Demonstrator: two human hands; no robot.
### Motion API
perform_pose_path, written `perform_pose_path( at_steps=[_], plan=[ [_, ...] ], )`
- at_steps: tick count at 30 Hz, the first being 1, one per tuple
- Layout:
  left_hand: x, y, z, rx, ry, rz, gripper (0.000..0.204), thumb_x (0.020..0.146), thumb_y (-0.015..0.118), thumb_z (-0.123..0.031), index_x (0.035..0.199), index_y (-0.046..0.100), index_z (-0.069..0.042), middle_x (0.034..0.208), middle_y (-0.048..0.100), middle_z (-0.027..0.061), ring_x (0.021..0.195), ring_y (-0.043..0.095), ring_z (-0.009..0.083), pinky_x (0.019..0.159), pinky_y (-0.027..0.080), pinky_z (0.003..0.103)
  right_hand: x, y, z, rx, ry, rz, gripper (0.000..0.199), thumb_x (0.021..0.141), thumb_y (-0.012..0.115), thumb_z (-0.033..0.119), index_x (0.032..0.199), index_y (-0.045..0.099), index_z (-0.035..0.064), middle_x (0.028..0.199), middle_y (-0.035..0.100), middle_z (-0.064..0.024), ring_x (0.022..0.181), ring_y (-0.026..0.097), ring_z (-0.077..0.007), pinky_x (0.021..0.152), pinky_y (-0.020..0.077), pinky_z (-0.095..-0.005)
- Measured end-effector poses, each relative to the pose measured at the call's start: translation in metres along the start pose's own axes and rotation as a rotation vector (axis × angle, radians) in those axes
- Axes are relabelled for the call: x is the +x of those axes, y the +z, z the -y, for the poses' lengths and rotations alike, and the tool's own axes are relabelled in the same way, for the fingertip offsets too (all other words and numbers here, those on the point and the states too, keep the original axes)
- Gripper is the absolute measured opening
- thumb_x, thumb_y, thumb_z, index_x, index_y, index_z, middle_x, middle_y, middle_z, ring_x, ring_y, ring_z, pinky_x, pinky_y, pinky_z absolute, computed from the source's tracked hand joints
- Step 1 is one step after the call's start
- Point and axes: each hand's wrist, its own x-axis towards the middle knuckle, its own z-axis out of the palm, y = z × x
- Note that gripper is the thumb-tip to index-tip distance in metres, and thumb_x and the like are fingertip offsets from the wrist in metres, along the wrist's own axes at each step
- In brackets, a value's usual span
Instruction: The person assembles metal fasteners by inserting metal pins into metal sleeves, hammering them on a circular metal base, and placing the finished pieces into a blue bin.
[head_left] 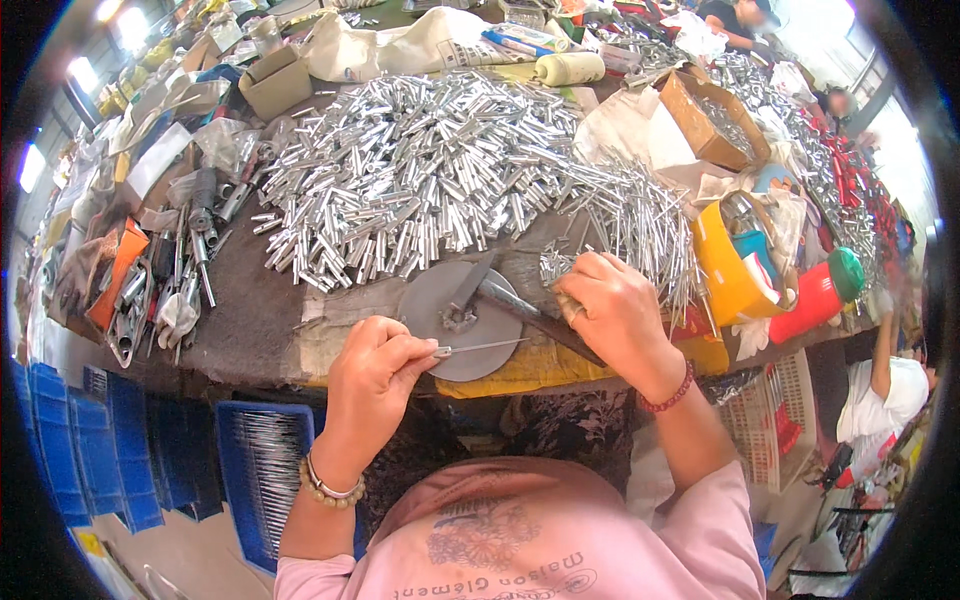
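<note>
My left hand (pixel 376 368) is closed, thumb against fingers, on one end of a thin metal rod (pixel 487 346) that points right. The rod lies across the near part of a round grey metal plate (pixel 462 362). A hammer (pixel 535 318) rests with its head over the plate and its handle slanting down to the right. Above that handle my right hand (pixel 618 310) is curled with its fingertips together. What it holds, if anything, is hidden. Small metal pieces (pixel 556 264) lie right by its fingers.
Behind the plate spreads a big heap of short silvery tubes (pixel 410 170). Thin rods (pixel 640 220) are piled at its right, near a yellow container (pixel 735 265) and a red bottle (pixel 805 305). Hand tools (pixel 200 230) lie left. Below, a blue crate (pixel 262 480) holds rods.
</note>
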Motion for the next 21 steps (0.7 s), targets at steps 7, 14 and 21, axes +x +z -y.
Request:
perform_pose_path(
  at_steps=[7, 14, 21],
  plan=[
    [-0.001, -0.001, -0.001, 0.042, -0.019, 0.002, 0.018, 0.084, 0.085, -0.005, 0.100, 0.077, -0.006, 0.094, 0.066, 0.0085, 0.091, 0.066, 0.0306, 0.078, 0.054, 0.041, 0.017, 0.003, 0.000, -0.104, -0.113, 0.141, 0.016, 0.079, 0.077, 0.004, 0.093, 0.069, 0.0045, 0.097, 0.066, -0.0111, 0.098, 0.070, -0.0327, 0.085, 0.0590, -0.0450],
    [-0.002, -0.002, 0.001, 0.004, -0.012, 0.002, 0.016, 0.086, 0.083, -0.001, 0.102, 0.078, -0.003, 0.095, 0.067, 0.0119, 0.090, 0.066, 0.0310, 0.079, 0.053, 0.038, 0.016, -0.010, 0.025, 0.314, 0.170, 0.049, 0.020, 0.084, 0.075, -0.001, 0.103, 0.072, 0.0022, 0.096, 0.072, -0.0132, 0.082, 0.073, -0.0280, 0.073, 0.0598, -0.0375],
    [-0.003, 0.000, 0.005, 0.045, -0.005, 0.018, 0.016, 0.089, 0.083, -0.006, 0.104, 0.079, -0.007, 0.096, 0.068, 0.0108, 0.090, 0.068, 0.0315, 0.078, 0.054, 0.039, 0.015, 0.015, 0.074, 0.576, 0.017, 0.013, 0.019, 0.085, 0.076, -0.007, 0.102, 0.073, 0.0005, 0.093, 0.070, -0.0114, 0.076, 0.072, -0.0227, 0.067, 0.0585, -0.0322]
  ],
)
